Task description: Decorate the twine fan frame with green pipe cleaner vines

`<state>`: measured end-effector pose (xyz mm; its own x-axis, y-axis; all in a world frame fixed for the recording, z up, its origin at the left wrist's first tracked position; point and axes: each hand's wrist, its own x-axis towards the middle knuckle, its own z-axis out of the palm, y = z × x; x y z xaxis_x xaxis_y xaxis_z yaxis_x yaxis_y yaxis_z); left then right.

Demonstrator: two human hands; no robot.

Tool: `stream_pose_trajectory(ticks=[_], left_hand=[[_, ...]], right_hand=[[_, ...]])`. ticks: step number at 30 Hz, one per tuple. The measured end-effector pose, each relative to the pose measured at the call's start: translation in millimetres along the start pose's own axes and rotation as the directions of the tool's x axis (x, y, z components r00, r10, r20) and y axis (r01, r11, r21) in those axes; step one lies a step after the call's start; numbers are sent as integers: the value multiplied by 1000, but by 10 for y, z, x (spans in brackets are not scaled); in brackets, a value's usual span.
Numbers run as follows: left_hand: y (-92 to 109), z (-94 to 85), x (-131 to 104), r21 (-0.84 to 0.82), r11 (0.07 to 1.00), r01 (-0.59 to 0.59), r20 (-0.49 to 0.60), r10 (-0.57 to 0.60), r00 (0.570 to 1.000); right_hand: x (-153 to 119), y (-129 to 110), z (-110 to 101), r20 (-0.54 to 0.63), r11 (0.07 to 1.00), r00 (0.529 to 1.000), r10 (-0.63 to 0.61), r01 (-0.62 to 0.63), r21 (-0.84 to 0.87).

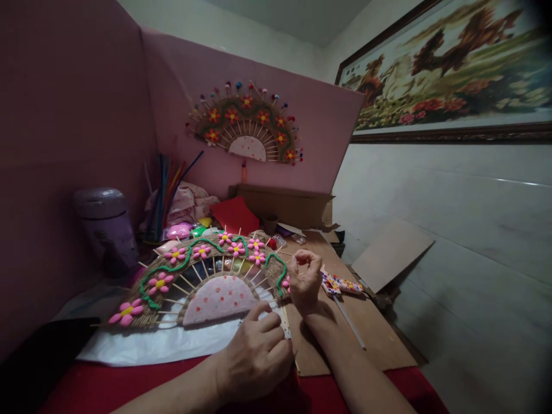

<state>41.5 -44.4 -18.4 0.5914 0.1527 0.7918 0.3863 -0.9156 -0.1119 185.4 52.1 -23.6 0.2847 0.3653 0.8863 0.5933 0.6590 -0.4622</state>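
Observation:
A fan-shaped craft of wrapped twine (144,287) and thin sticks lies in front of me, with pink clay flowers (161,282), a wavy green strip (166,268) and a white dotted half-round centre (219,300). My left hand (259,353) is closed just below the centre piece; whatever its curled fingers hold, if anything, is hidden. At the fan's right end, my right hand (305,279) is raised with thumb and fingertips pressed together in a pinch. Anything between those tips is too small to make out.
Scissors with a patterned wrap (345,286) lie on brown cardboard (375,345) at the right. A purple container (107,230) stands at the left, near coloured sticks (166,195) and a red sheet (236,215). A finished fan (248,123) is on the pink board behind.

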Motion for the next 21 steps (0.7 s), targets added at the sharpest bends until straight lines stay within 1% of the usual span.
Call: stream_pose_trajectory(ticks=[5,8,10,11,12,13,16,18,19,21], left_hand=[[31,-43,4,-40,998,42,-37,-44,998],[75,-53,31,-56,998,36,-70,-39,997],[89,-58,39,-54,998,25,-86,-30,996],[88,-60,38,-57,998,25,-90,-30,996],[81,-63,36,-64,997,32,-90,-38,995],[71,-67,31,-74,996,45,-91,-52,995],[32,-85,17,-109,991,77,-91,-87,992],[17,-103,9,-118,990,81,-96,-92,991],[14,-111,5,-116,990,83,-103,-95,990],[15,-123,-5,-109,990,95,-123,-108,986]], right_hand=[[-11,-29,-11,33,999,999,16,-15,-41],[42,-48,-3,103,992,990,97,-88,-86],[175,-32,33,206,976,959,196,-171,-136],[272,-11,61,269,960,927,262,-222,-168],[383,19,97,358,942,876,323,-259,-216],[500,58,138,464,925,809,362,-249,-287],[806,215,284,544,908,745,386,-203,-366],[929,328,386,611,897,683,401,-159,-412],[967,380,439,654,896,640,403,-128,-426],[1017,470,548,744,893,528,410,-66,-445]])
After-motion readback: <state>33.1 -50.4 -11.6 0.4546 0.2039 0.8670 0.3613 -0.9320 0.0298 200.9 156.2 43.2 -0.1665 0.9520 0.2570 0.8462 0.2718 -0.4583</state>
